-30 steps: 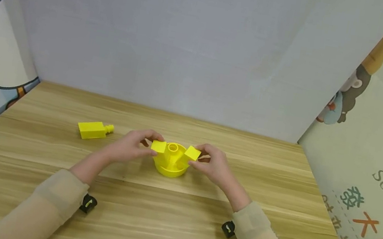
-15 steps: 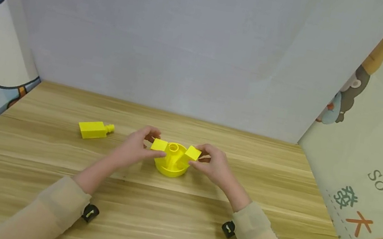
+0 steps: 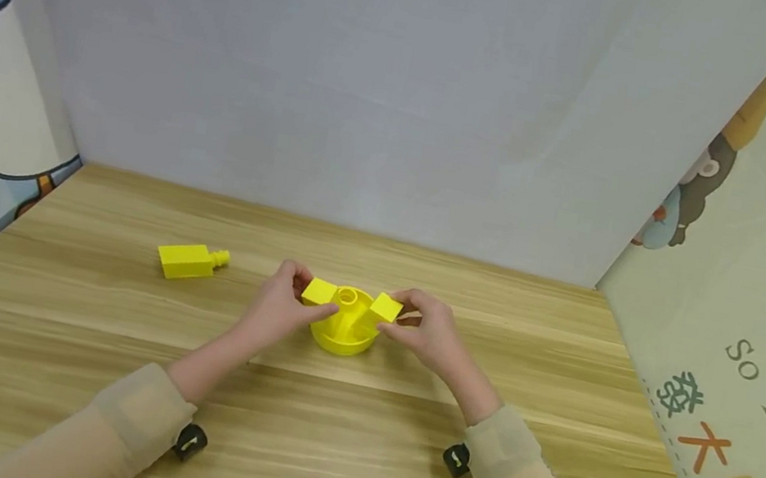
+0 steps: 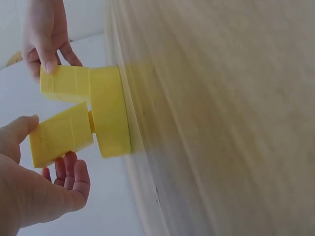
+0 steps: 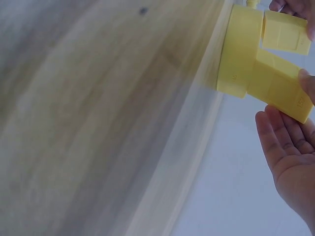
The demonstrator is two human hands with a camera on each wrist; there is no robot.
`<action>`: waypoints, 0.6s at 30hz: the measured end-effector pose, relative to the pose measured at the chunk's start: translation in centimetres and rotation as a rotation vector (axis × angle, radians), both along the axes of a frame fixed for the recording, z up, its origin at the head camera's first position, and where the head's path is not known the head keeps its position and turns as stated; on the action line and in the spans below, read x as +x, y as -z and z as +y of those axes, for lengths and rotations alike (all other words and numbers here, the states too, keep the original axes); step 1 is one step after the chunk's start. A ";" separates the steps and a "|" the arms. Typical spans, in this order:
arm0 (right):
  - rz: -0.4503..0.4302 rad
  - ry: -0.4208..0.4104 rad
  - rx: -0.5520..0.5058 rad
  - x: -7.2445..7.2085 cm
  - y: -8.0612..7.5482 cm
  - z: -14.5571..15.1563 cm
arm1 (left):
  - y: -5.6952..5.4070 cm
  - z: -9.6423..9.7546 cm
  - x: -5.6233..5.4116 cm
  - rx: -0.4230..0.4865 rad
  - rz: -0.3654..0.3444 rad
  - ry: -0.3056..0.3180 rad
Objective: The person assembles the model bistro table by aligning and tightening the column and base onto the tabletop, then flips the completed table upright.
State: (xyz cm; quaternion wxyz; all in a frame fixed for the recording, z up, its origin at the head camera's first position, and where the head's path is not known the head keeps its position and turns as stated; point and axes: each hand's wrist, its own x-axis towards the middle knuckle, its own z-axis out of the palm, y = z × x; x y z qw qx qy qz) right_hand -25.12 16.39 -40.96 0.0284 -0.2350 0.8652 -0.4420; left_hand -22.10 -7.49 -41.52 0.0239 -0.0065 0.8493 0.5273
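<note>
A round, shallow yellow base (image 3: 341,344) with a hollow ring at its back stands on the table between both hands. My left hand (image 3: 274,307) pinches a yellow rectangular block (image 3: 319,291) between thumb and fingers. In the left wrist view, a short neck shows between this block (image 4: 61,135) and the base (image 4: 110,113), and the block leans. My right hand (image 3: 430,331) holds a matching yellow block (image 3: 386,307) by its upper end. The right wrist view has that block (image 5: 279,88) tilted outward, its lower end against the base (image 5: 240,49).
Another yellow block (image 3: 187,262) with a stepped peg at one end lies on its side at the left of the wooden table (image 3: 332,450). A pale cloth wall (image 3: 346,97) rises behind, with printed cloths at both sides.
My left hand has turned about its block, its thumb sliding to the right along the near side; the left forearm has shifted right. The right hand stays almost still.
</note>
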 end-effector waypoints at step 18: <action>-0.031 0.037 0.043 0.5 -0.7 -0.1 | -0.4 -1.7 -1.8 -0.012 0.084 0.333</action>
